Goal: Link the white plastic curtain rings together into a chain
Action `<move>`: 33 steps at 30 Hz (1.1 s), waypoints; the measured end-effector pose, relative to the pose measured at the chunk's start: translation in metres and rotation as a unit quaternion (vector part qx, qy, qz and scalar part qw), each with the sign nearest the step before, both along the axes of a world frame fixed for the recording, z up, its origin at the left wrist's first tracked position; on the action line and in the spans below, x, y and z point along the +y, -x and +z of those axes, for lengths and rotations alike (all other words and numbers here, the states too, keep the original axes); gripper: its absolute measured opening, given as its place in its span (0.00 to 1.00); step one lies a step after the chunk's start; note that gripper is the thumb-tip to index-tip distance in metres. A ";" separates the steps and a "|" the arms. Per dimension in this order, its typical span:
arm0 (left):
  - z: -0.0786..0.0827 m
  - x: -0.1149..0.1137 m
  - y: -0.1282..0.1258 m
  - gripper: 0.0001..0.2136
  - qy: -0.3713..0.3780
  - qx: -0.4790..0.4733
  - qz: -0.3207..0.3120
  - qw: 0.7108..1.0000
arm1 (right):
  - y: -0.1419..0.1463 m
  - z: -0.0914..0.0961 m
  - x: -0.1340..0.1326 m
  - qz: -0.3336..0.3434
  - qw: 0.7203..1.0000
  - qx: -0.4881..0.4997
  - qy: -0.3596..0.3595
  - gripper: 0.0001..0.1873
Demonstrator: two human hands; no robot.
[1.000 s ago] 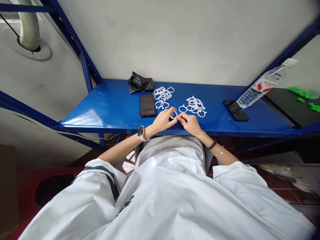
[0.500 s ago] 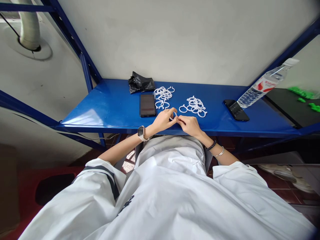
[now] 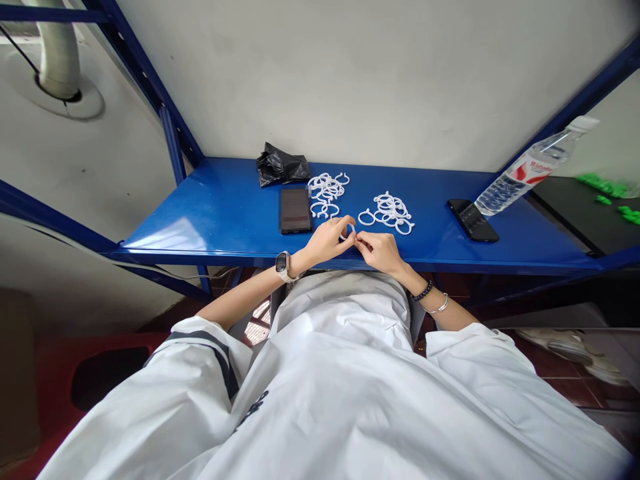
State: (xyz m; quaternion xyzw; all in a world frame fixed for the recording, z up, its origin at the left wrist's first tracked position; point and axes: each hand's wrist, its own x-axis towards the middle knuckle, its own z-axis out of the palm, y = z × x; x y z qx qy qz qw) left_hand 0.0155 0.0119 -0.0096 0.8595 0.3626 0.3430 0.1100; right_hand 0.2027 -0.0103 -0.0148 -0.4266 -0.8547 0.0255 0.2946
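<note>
My left hand (image 3: 328,240) has its thumb and fingers closed around a white plastic curtain ring (image 3: 353,229) just above the front edge of the blue table. Against the ring's right side, the fingertips of my right hand (image 3: 381,252) are pinched together; the small part between them is hidden. Beyond my left hand lies a loose pile of white rings (image 3: 326,189), some with a visible gap. A second pile of white rings (image 3: 391,208) lies beyond my right hand, and those at its near side look like full circles.
A dark phone-like device (image 3: 295,211) lies left of the piles, with a crumpled black plastic bag (image 3: 283,165) behind it. To the right are a black phone (image 3: 473,221) and a water bottle (image 3: 525,170). The blue table (image 3: 230,213) meets a wall at the back.
Both hands stay in nearly the same place, with only a very slight shift of the fingers at the ring. The piles have not changed.
</note>
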 end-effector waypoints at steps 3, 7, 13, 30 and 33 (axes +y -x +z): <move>0.000 0.000 0.000 0.11 -0.002 0.002 -0.001 1.000 | 0.000 0.000 0.000 0.000 1.000 0.003 0.001 0.16; 0.000 0.000 0.000 0.11 -0.009 0.003 0.001 1.000 | 0.000 0.000 -0.001 -0.001 1.000 0.006 -0.003 0.16; 0.001 -0.001 0.000 0.11 -0.003 -0.001 -0.001 1.000 | 0.000 0.000 -0.001 -0.004 1.000 0.011 -0.013 0.17; 0.001 -0.001 0.000 0.16 0.007 0.006 0.001 1.000 | 0.001 -0.001 -0.001 -0.058 0.997 0.048 -0.027 0.18; -0.001 0.000 0.000 0.16 0.014 0.001 -0.002 1.000 | 0.001 -0.001 -0.002 -0.057 0.997 0.051 -0.028 0.18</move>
